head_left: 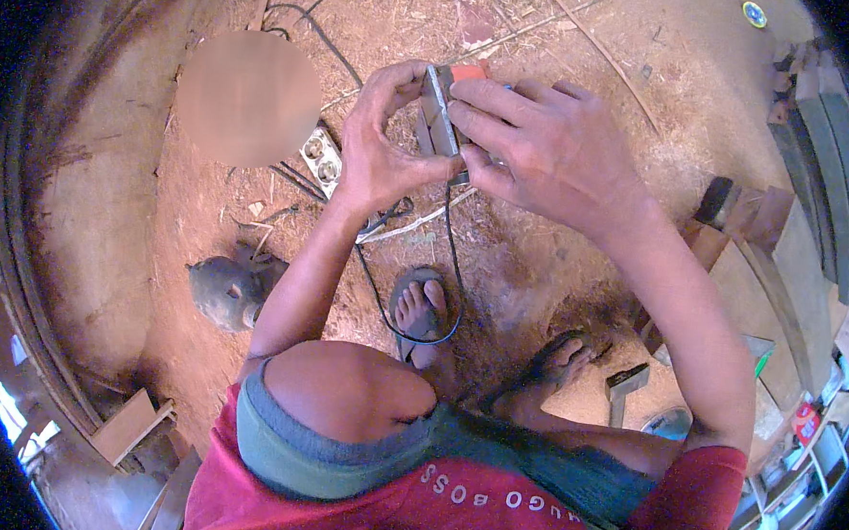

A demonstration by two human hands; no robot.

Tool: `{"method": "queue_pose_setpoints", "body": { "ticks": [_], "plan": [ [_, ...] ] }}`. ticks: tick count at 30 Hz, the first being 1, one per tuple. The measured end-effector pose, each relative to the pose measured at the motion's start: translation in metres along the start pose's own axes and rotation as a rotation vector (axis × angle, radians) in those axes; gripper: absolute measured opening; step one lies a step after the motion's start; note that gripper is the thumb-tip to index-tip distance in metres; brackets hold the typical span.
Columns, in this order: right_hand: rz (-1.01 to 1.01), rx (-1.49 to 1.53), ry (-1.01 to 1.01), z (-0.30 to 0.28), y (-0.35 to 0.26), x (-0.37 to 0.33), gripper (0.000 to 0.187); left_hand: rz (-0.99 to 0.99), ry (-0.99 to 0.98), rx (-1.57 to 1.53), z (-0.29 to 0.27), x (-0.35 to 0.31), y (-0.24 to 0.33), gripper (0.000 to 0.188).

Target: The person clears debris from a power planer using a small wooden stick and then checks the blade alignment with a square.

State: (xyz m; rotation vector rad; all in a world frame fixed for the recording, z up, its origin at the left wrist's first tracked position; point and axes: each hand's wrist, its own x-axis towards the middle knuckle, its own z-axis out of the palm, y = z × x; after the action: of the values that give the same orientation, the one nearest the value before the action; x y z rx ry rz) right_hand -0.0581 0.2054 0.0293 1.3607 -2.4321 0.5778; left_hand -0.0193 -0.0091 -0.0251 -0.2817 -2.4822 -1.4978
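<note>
Up in front of me, between both hands, is a corded tool with a flat, light-edged plate and an orange part; its exact kind is hard to make out. My left hand grips the near-left side, thumb below and fingers curled over the top. From the right, my right hand closes on the other side with bent fingers, hiding much of the body. A black cord hangs down from the tool and loops over my sandalled foot.
A white power strip lies left of my left hand among tangled cables. At lower right rests a hammer near my other foot. Wooden boards are stacked on the right. A dark rounded object sits on the dirt floor at left.
</note>
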Motion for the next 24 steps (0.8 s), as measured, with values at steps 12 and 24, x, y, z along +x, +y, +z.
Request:
{"method": "queue_pose_setpoints", "body": {
  "ticks": [12, 24],
  "plan": [
    [0.070, 0.233, -0.073, -0.005, 0.008, -0.003, 0.035, 0.023, 0.018, 0.035, 0.001, 0.001, -0.002, 0.084],
    [0.098, 0.233, 0.108, 0.006, 0.004, -0.018, 0.018, 0.025, 0.023, 0.012, 0.004, 0.001, -0.003, 0.086]
  ]
}}
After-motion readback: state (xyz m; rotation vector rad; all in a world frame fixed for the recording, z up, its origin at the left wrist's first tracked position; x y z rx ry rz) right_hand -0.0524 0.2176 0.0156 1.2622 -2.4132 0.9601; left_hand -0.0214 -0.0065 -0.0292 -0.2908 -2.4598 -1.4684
